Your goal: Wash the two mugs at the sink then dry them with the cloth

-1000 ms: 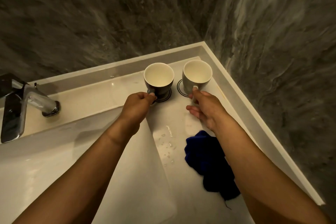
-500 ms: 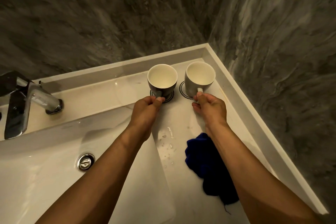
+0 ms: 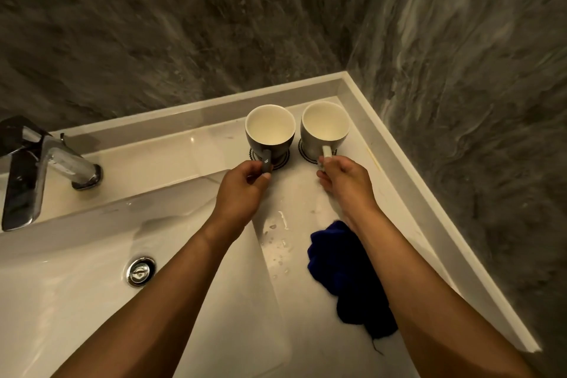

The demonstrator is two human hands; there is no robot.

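Partly hidden behind each fist, the handles showed only their tops, where the left hand [image 3: 245,186] gripped the dark mug [image 3: 270,138] and the right hand [image 3: 343,181] gripped the white mug [image 3: 325,132], both upright on the bench [image 3: 171,159] beyond the blue cloth [image 3: 343,270].

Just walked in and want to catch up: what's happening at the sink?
A person stands at the sink with a hand on each mug's handle. The left hand grips the dark mug; the right hand grips the white mug. Both mugs stand upright on coasters on the counter in the corner. The tap shows no running water, and the blue cloth lies bunched on the counter, partly under the right forearm.
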